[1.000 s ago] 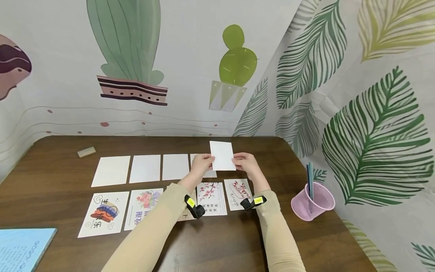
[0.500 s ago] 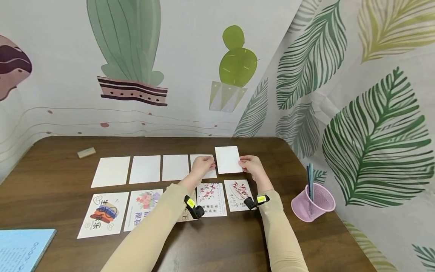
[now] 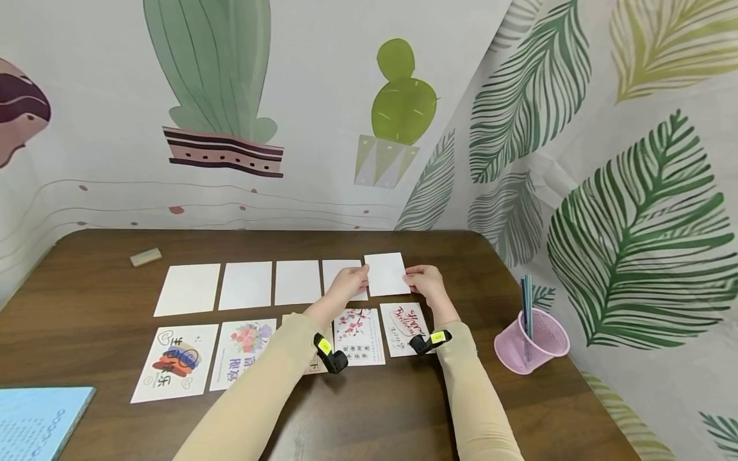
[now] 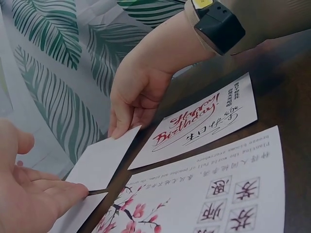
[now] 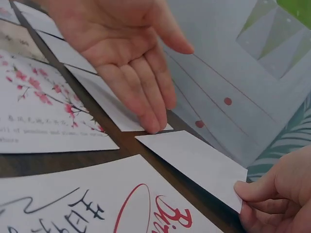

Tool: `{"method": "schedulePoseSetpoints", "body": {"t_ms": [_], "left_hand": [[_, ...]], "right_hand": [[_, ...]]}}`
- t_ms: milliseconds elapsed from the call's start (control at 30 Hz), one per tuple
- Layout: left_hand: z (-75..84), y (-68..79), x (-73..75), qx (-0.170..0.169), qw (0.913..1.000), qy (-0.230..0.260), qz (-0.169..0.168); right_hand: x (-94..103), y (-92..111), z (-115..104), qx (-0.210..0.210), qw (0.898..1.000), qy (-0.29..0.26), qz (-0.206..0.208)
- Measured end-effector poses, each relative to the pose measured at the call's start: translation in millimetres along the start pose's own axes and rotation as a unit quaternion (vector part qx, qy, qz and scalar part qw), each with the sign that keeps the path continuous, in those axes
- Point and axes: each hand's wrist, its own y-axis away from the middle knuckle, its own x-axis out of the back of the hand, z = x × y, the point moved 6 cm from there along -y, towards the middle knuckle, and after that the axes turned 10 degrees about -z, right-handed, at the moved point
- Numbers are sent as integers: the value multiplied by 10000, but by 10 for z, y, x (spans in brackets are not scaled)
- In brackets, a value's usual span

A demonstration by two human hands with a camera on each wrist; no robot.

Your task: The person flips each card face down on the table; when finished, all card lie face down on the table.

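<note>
Right hand pinches a white card; left hand extends straight-fingered beside it.

White card, right hand pinching it, left hand alongside

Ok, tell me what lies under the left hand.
Part of a white card in the back row shows below the left hand; the hand hides the rest from the head camera.
</note>
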Motion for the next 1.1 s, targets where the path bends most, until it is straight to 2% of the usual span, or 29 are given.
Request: {"method": "schedulePoseSetpoints", "body": {"t_ms": [500, 933, 1100], "left_hand": [[15, 43, -37, 15, 9994, -195, -290], [35, 47, -18, 41, 9995, -185, -264], [31, 54, 12, -137, 9996, -130, -198]], "right_hand": [[-21, 48, -65, 86, 9959, 863, 256], [-30, 41, -94, 95, 9963, 811, 278], [-55, 90, -200, 250, 9949, 892, 387]]}}
